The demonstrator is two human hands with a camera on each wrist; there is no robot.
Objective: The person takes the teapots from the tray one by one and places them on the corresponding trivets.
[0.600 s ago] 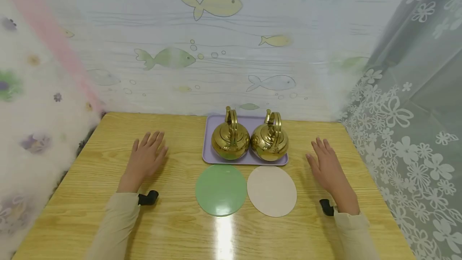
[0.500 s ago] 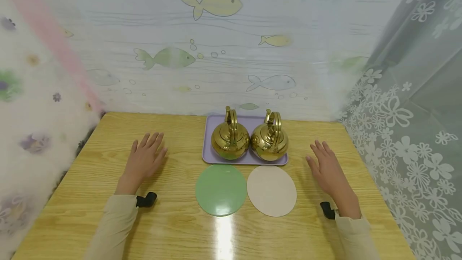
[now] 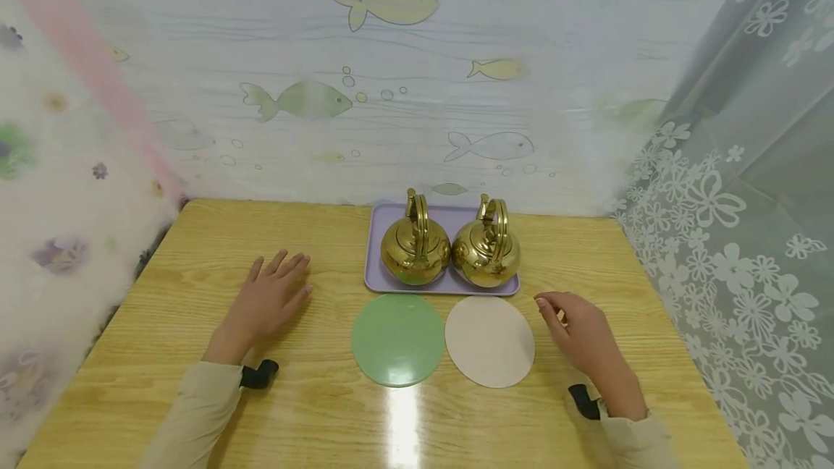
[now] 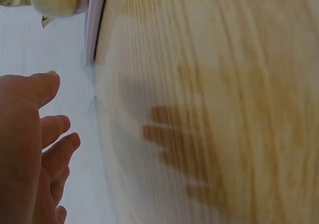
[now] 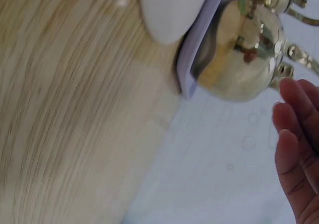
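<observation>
Two shiny golden kettles with arched handles stand side by side on a lilac tray (image 3: 386,217): the left kettle (image 3: 409,263) and the right kettle (image 3: 487,266). In front of the tray lie a green round mat (image 3: 397,339) and a pale beige round mat (image 3: 490,342). My left hand (image 3: 266,304) hovers over the table to the left, fingers spread, holding nothing; its shadow shows in the left wrist view. My right hand (image 3: 583,331), fingers loosely bent, is just right of the beige mat, holding nothing. The right wrist view shows the fingers (image 5: 288,152) apart from the kettle.
The wooden table (image 3: 313,411) reaches back to a pale curtain (image 3: 391,114) printed with fish. A grey lace-patterned curtain (image 3: 736,273) hangs along the right side, and a floral cloth (image 3: 65,259) lies along the left.
My right hand has come back toward me and a little inward, and its fingers have bent. The left hand has shifted slightly toward me. Kettles, tray and mats stay put.
</observation>
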